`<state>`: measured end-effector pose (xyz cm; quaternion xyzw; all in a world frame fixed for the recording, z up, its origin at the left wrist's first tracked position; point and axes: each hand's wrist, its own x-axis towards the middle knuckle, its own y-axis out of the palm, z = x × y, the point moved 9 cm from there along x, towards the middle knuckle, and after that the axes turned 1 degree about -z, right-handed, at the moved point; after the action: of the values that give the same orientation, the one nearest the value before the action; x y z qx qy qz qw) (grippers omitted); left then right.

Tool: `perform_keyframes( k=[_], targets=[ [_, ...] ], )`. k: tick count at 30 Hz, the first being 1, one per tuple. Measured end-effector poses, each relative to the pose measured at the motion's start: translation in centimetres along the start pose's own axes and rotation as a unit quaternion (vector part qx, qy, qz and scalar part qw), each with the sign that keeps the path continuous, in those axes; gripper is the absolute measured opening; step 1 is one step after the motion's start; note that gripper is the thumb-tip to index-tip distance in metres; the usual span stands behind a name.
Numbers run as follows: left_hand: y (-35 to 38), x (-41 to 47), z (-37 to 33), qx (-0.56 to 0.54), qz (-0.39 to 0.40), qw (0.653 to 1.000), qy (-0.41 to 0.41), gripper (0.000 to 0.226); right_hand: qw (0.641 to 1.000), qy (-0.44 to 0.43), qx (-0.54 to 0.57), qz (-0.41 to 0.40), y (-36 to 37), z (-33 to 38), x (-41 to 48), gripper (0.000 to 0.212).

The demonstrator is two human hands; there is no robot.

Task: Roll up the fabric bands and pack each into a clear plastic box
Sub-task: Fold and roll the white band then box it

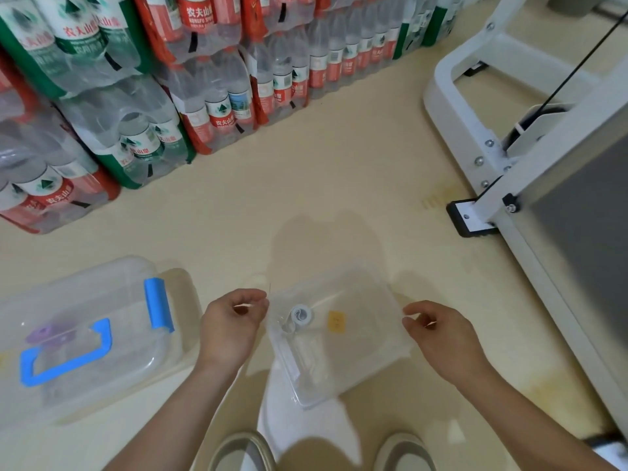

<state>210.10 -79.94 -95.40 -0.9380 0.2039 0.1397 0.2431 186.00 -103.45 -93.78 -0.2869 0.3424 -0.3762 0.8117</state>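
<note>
A small clear plastic box (pixel 356 351) is between my hands, above the beige floor and blurred. A rolled grey-white fabric band (pixel 300 316) lies inside it near the left end, and a yellow sticker (pixel 336 321) shows beside the roll. My left hand (pixel 234 321) has curled fingers and pinches the box's left edge. My right hand (pixel 438 331) pinches the right edge between thumb and forefinger.
A large clear storage bin (pixel 112 379) with a blue handle and latch stands at the left, a purple thing inside. Shrink-wrapped water bottle packs (pixel 153 96) line the back. A white metal frame (pixel 492 158) stands at the right. My shoes (pixel 244 450) show at the bottom.
</note>
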Motion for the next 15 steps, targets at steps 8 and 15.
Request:
perform_keyframes(
  k=[8, 15],
  targets=[
    [1.1, 0.7, 1.3, -0.079, 0.040, 0.993, -0.075, 0.006, 0.998, 0.017, 0.017, 0.051, 0.9, 0.9, 1.6, 0.015],
    [1.3, 1.0, 1.4, -0.111, 0.036, 0.988, -0.098, 0.012, 0.979, 0.064, 0.144, 0.130, 3.0, 4.3, 6.4, 0.033]
  ],
)
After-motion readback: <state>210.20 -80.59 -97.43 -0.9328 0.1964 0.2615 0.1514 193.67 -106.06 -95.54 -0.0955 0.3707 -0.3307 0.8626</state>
